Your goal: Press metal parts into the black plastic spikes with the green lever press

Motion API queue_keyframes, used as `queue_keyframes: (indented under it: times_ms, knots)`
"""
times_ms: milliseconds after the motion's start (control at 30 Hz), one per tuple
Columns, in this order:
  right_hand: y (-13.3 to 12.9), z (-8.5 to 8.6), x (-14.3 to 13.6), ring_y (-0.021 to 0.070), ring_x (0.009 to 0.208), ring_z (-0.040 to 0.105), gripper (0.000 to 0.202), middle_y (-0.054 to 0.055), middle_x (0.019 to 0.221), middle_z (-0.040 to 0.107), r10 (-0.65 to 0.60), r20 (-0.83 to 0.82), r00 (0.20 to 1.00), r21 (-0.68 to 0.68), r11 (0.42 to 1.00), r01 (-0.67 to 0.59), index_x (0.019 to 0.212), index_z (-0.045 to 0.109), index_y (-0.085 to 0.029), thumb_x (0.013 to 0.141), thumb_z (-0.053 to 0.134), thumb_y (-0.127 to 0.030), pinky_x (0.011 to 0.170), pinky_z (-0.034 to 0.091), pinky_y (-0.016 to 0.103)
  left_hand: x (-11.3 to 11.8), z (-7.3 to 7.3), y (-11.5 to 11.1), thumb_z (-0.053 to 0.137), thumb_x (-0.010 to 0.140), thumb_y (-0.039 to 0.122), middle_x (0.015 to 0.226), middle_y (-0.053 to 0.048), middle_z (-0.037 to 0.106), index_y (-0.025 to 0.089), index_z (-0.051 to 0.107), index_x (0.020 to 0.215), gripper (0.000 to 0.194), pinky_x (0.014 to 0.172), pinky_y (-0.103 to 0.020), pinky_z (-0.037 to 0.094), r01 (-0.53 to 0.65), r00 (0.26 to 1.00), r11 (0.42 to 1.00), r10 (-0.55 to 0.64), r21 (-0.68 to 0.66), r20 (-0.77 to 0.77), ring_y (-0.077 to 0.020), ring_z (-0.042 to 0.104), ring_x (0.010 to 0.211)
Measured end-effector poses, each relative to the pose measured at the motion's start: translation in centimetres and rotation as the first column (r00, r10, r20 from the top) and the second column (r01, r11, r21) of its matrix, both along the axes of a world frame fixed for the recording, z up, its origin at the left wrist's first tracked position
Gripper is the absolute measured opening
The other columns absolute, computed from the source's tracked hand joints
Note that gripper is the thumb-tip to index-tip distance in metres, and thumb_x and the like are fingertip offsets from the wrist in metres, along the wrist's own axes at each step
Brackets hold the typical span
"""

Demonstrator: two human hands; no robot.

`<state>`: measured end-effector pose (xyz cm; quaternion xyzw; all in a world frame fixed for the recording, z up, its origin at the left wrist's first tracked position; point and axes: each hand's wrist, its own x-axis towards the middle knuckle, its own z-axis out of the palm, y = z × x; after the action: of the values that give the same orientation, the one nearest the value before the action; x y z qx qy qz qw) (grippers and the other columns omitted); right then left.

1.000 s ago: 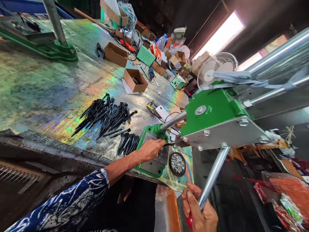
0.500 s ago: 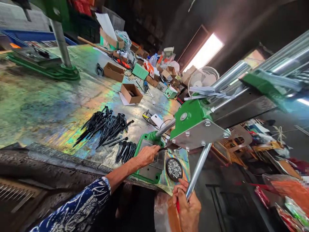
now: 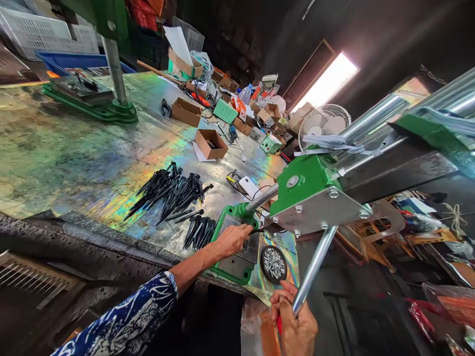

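Observation:
My left hand [image 3: 233,240] is closed over the steel plate of the green press base [image 3: 232,267], fingertips together near the press head; a dark thin piece shows at them, too small to name. My right hand [image 3: 297,316] is wrapped round the lower end of the metal lever [image 3: 314,269], which slants down from the green press head [image 3: 306,180]. Beside the base lies a round dark dish [image 3: 273,264] full of small silvery pieces. Left of the base are a small bundle of black stakes [image 3: 199,232] and a larger loose pile of black stakes [image 3: 168,193].
On the metal table [image 3: 74,163] stand an open cardboard box [image 3: 211,144], another cardboard box [image 3: 186,111] and a second green press [image 3: 89,101]. Clutter and a white fan [image 3: 322,126] are behind. A white phone-like object [image 3: 250,188] lies behind the press.
The whole view has shifted, so the table, press and both hands appear a little further right. Both hands keep their places at the press base and the lever.

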<state>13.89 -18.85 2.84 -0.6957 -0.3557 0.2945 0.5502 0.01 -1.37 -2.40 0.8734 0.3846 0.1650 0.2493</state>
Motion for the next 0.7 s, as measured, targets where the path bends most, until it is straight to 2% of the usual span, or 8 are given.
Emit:
queue_keyframes:
  times_ms: [167,300,433,567,700]
  knots:
    - [-0.1,-0.6,1.4,0.014,0.046,0.051,0.023,0.0,0.064,0.06,0.096,0.039,0.995,-0.095,0.991,-0.092,0.085,0.063,-0.014,0.068,0.059,-0.029,0.047,0.043,0.029,0.0,0.3,-0.3,0.041,0.088,0.019,0.098,-0.005,0.062,0.021,0.048,0.103,0.016,0.06,-0.028,0.043,-0.012,1.0,1.0,0.012,-0.018,-0.001,-0.0212,0.064,0.081]
    - [-0.2,-0.7,1.1,0.013,0.044,0.049,0.02,0.0,0.063,0.06,-0.019,0.094,0.995,-0.048,0.999,0.023,0.084,0.062,-0.014,0.07,0.061,-0.028,0.046,0.042,0.028,0.0,0.6,-0.5,0.043,0.086,0.017,0.096,-0.004,0.061,0.021,0.047,0.101,0.016,0.061,-0.028,0.044,0.014,1.0,0.999,-0.013,-0.049,0.012,-0.0213,0.063,0.083]
    - [0.0,0.2,-0.5,0.0125,0.045,0.048,0.017,-0.001,0.061,0.059,-0.026,0.116,0.993,-0.013,1.0,0.028,0.083,0.06,-0.015,0.072,0.06,-0.027,0.045,0.041,0.026,0.0,0.8,-0.5,0.043,0.086,0.018,0.101,-0.006,0.061,0.021,0.047,0.104,0.018,0.066,-0.029,0.047,-0.001,1.0,0.998,0.001,-0.061,0.003,-0.0226,0.063,0.088]
    - [0.1,1.3,-1.9,0.0115,0.042,0.046,0.018,-0.002,0.059,0.058,-0.102,0.056,0.993,0.001,0.995,0.102,0.083,0.06,-0.016,0.069,0.061,-0.027,0.042,0.037,0.025,-0.2,1.0,-0.4,0.041,0.089,0.027,0.101,-0.007,0.062,0.021,0.048,0.104,0.017,0.067,-0.03,0.048,0.026,1.0,0.997,-0.025,-0.073,0.014,-0.0235,0.064,0.088]
    - [0.0,1.2,-1.7,0.0124,0.042,0.047,0.017,-0.001,0.058,0.058,-0.099,0.028,0.995,-0.013,0.995,0.1,0.081,0.06,-0.017,0.067,0.062,-0.026,0.041,0.038,0.026,-0.2,1.2,-0.6,0.043,0.089,0.028,0.103,-0.007,0.063,0.021,0.05,0.105,0.019,0.068,-0.031,0.048,-0.01,1.0,0.998,0.011,-0.06,0.021,-0.0247,0.065,0.089]
